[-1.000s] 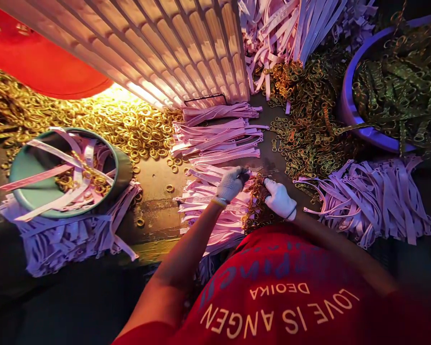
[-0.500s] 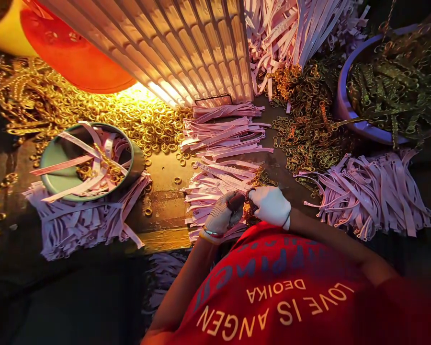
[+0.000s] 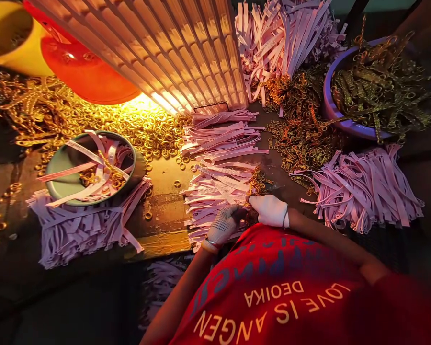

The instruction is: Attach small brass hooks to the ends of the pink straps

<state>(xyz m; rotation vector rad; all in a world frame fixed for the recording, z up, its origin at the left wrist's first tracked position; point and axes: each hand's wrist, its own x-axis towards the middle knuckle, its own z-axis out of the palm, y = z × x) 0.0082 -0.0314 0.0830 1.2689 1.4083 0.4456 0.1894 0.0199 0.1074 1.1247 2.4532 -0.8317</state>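
Note:
My left hand (image 3: 224, 223), in a dotted white glove, is closed close to my belly, with dark fingertips; what it grips is too small to make out. Beside it, my right hand (image 3: 269, 210), in a white glove, has its fingers pinched at the edge of a small heap of brass links (image 3: 257, 182). Anything between those fingers is hidden. Pale pink straps (image 3: 219, 184) lie in a stack just beyond both hands, with smaller bundles (image 3: 224, 136) behind them.
A green bowl (image 3: 59, 184) holding straps and rings sits at left on more straps (image 3: 82, 230). Gold rings (image 3: 158, 136) spread beneath a ribbed panel (image 3: 187, 52). At right are a purple basin (image 3: 328, 103) of brass pieces and a strap pile (image 3: 369, 187).
The view has shifted slightly. My left hand has turned, showing more of its dotted glove, and my right hand has moved a little down, its fingers stretched further toward the links.

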